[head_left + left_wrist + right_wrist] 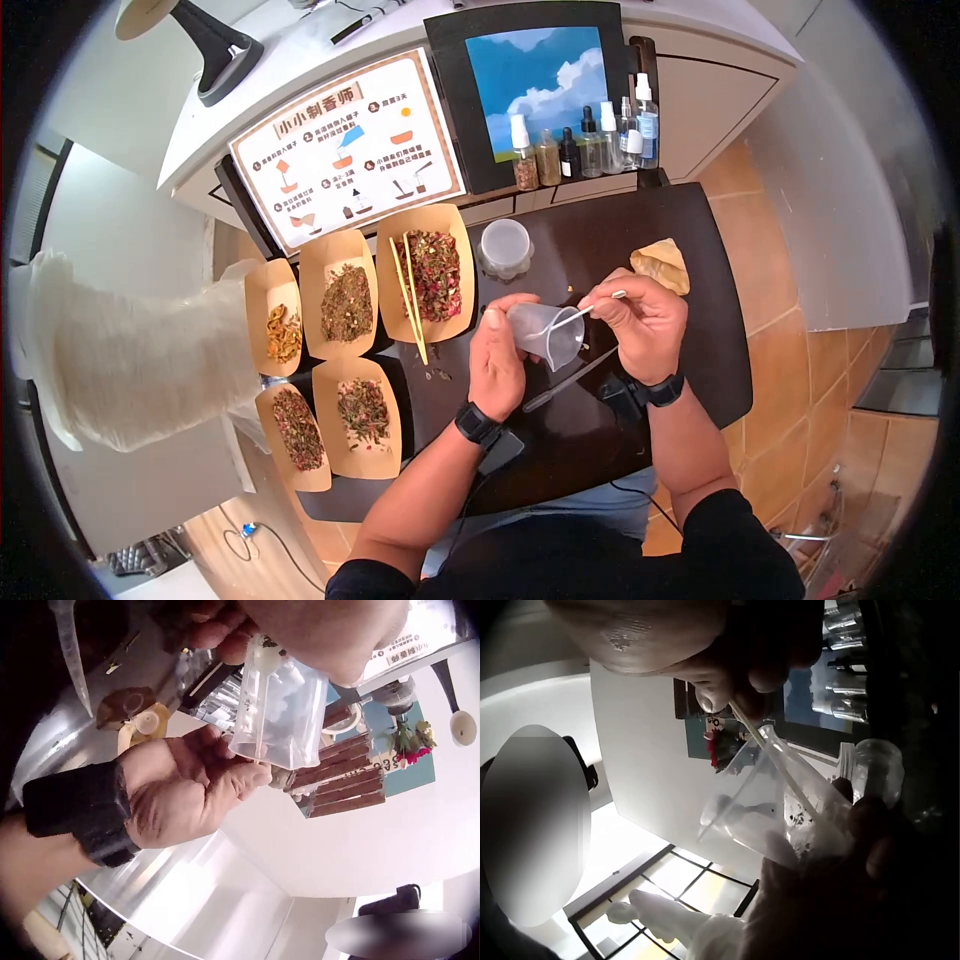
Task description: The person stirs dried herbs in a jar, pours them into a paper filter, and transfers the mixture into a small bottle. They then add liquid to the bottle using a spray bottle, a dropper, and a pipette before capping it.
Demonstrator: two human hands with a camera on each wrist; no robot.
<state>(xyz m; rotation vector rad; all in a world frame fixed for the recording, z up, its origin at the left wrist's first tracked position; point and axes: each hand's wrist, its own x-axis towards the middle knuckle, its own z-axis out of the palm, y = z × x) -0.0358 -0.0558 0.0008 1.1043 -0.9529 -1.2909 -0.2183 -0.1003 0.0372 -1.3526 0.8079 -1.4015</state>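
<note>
A clear plastic cup (548,334) is tilted on its side above the dark table (640,225). My left hand (497,362) grips it from the left. With my right hand (645,325) I pinch a thin white stick (578,315) whose lower end reaches into the cup. In the left wrist view the cup (281,712) hangs from my left fingers (330,634), with the right hand (187,787) beside it. From the right wrist, the stick (772,757) runs into the cup (780,806), where a few dark specks lie.
Several brown paper trays of dried petals and herbs (348,300) line the table's left side, with yellow tweezers (410,295) across one. A lidded clear jar (505,248), a row of small spray bottles (585,145), a crumpled tan paper (660,265) and a clear pipette (570,380) lie nearby.
</note>
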